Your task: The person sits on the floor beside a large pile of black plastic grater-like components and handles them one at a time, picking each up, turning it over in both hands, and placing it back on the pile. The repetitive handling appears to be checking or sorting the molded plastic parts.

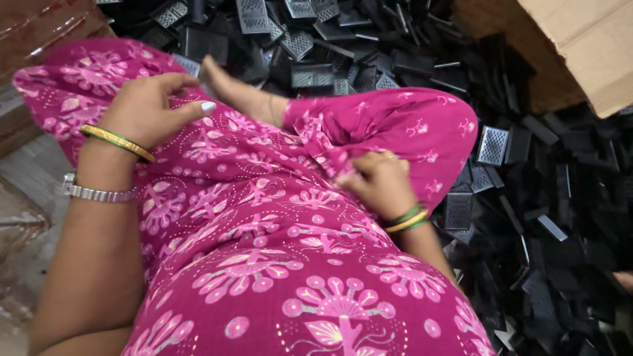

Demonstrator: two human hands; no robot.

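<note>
Head view: floor (pixel 13 178) heaped with black plastic parts (pixel 395 59), cardboard box (pixel 580 46).

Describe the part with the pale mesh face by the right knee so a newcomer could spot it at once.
Start at the cardboard box at the upper right, then drop to the pile of black plastic parts beside the pink-clad knee. Just right of that knee lies a small grille piece; its pale, light-catching mesh face stands out from the dark pieces around it.
</note>
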